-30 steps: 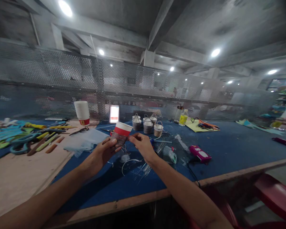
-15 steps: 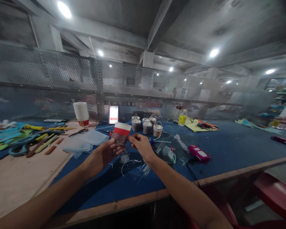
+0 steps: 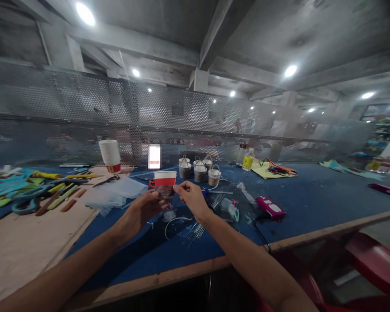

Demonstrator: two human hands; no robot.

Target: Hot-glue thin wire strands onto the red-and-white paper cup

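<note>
A paper cup [image 3: 165, 182] with a white rim and a red band is held up over the table in my left hand [image 3: 146, 206]. Its lower part is covered in a dark brown, cord-like wrap. My left fingers curl around the cup's base and left side. At the cup's right edge, my right hand [image 3: 190, 195] has thumb and fingertips pinched together; what lies between them is too small to make out. Behind the hands stand several small wrapped cups [image 3: 199, 171] with looped handles.
A stack of paper cups [image 3: 109, 154] stands at the left, near translucent sheets [image 3: 120, 195], blue-handled scissors [image 3: 27, 201] and coloured sticks. Thin wires [image 3: 208, 219] lie below my right hand. Rightward are a magenta device [image 3: 269, 207], a yellow-labelled bottle [image 3: 248, 160] and a lit screen [image 3: 154, 157] behind the cup.
The cup in my left hand has tilted more upright and dropped slightly. My right hand stays pinched at its right edge. The view has shifted a little.
</note>
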